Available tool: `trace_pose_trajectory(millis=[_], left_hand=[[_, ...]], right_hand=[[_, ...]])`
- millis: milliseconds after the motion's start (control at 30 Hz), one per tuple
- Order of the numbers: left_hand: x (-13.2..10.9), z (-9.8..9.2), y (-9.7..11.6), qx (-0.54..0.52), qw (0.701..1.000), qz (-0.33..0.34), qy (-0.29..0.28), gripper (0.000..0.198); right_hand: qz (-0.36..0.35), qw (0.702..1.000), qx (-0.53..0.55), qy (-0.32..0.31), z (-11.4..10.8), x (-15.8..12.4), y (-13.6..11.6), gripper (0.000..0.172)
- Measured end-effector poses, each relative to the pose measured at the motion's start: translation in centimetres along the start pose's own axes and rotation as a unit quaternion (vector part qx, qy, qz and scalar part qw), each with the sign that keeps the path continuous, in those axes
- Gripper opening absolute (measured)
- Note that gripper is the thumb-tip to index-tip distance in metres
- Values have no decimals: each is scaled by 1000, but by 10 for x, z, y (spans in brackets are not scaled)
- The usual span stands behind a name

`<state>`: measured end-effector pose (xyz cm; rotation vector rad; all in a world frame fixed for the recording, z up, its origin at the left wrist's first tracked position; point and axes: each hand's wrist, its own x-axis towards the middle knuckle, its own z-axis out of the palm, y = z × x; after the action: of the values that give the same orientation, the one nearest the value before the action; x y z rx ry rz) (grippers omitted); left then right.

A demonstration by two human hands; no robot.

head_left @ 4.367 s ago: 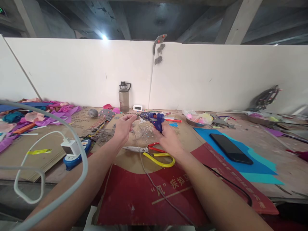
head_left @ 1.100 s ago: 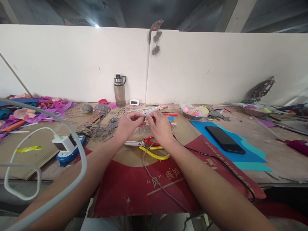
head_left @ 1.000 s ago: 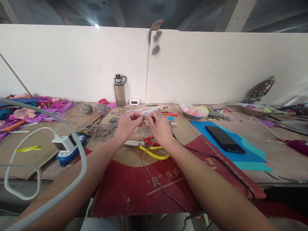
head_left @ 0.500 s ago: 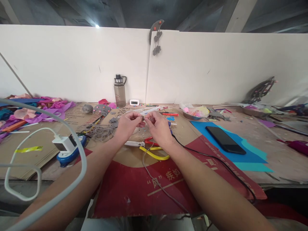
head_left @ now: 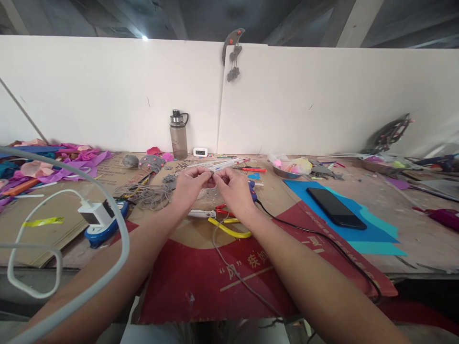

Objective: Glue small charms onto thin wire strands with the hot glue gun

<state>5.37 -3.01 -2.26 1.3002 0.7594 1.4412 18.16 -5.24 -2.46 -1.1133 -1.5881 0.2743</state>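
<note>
My left hand point(head_left: 192, 187) and my right hand point(head_left: 234, 187) meet above the cardboard, thumbs and forefingers pinched together tip to tip. Something small and dark sits between the fingertips, too hidden to name. Below my right hand lie pliers with yellow handles point(head_left: 229, 229) and a pair with red handles point(head_left: 222, 210). A grey yarn strand point(head_left: 233, 270) runs from near the pliers down over the red printed cardboard point(head_left: 179, 277). Left of my left hand is a loose tangle of grey yarn point(head_left: 150, 195).
A bottle point(head_left: 178, 136) and a small digital clock point(head_left: 200, 152) stand by the white board. To the right, a phone point(head_left: 335, 208) lies on blue sheets point(head_left: 376, 231). A white cable point(head_left: 125, 239) loops across the left foreground, near a blue power strip point(head_left: 103, 234). A black cord point(head_left: 322, 234) crosses the cardboard.
My fingertips have drawn slightly closer together, and my right hand has shifted a little to the left. The things on the table stay where they were.
</note>
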Motion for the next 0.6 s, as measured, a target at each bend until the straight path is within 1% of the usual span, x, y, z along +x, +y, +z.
trace_pose_trajectory(millis=[233,300,400,467,600], left_hand=[[-2,4,1,-50,998,-25,-15,12],[-2,4,0,-27,1000,-13,-8,10],[-1,2,-1,52,999,13,10,8],[0,0,-2,75,997,15,-3,10],[1,-1,-3,69,997,12,-44,13]], right_hand=[[27,1000,0,4,-3,1,-2,16],[29,1000,-2,7,-4,1,-3,17],[31,1000,0,7,-4,1,-3,17],[33,999,-1,10,-5,2,-2,17],[47,999,-15,15,-7,2,2,17]])
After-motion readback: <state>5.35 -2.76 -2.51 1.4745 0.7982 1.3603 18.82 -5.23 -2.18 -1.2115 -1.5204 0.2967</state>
